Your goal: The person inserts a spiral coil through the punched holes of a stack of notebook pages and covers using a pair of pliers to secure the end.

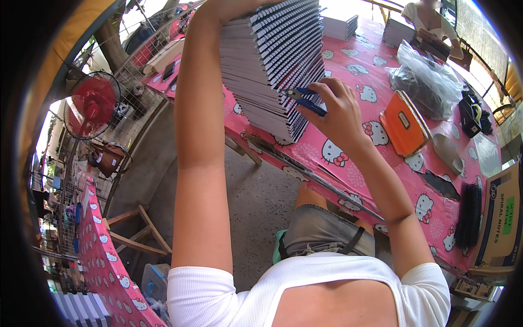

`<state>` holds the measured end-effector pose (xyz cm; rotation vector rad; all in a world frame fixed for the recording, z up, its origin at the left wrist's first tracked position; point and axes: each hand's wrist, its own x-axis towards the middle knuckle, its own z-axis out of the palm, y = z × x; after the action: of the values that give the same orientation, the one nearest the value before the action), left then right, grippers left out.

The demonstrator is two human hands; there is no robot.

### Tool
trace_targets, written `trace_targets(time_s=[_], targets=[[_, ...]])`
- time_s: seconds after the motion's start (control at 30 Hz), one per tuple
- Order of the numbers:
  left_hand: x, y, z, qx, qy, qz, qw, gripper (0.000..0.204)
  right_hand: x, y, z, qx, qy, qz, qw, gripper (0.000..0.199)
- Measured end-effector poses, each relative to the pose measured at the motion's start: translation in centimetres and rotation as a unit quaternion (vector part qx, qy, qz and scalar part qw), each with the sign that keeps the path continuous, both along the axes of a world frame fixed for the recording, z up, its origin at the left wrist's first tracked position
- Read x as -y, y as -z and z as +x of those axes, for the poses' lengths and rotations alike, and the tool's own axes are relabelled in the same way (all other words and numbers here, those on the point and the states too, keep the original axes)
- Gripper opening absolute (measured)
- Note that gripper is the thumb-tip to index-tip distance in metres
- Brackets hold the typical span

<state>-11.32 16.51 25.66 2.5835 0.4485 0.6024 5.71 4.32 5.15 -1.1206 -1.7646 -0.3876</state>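
A tall stack of spiral-bound notebooks stands at the edge of the table, with its rows of coil bindings turned to the right. My left hand reaches up to the top of this stack; its fingers run out of the picture at the upper edge. In my right hand is a pair of blue-handled nippers, their jaws up against the coil bindings partway down the stack. My right fingers are wrapped round the handles.
The pink patterned table also bears an orange notebook, a clear plastic bag, a black brush and a cardboard box. Across it sits another person. A red fan stands at left.
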Motion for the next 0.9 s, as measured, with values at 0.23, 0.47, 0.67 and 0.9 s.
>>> trace_targets(time_s=[0.23,0.47,0.67,0.9], targets=[[0.0,-0.1,-0.1,-0.001,0.031,-0.044,0.999,0.041,-0.9,-2.5,2.3,-0.31,-0.244,-0.469,0.79,0.042],[-0.6,0.2,-0.1,-0.009,0.001,0.04,0.999,0.038,-0.2,0.5,1.3,-0.192,-0.159,-0.375,0.893,0.047],[-0.5,0.0,0.0,-0.002,-0.017,0.004,1.0,0.035,-0.8,1.7,0.6,-0.029,-0.059,-0.033,0.997,0.044],[-0.2,0.0,0.1,-0.011,-0.029,0.024,0.999,0.034,-1.2,-0.3,2.3,-0.409,-0.247,-0.595,0.647,0.045]])
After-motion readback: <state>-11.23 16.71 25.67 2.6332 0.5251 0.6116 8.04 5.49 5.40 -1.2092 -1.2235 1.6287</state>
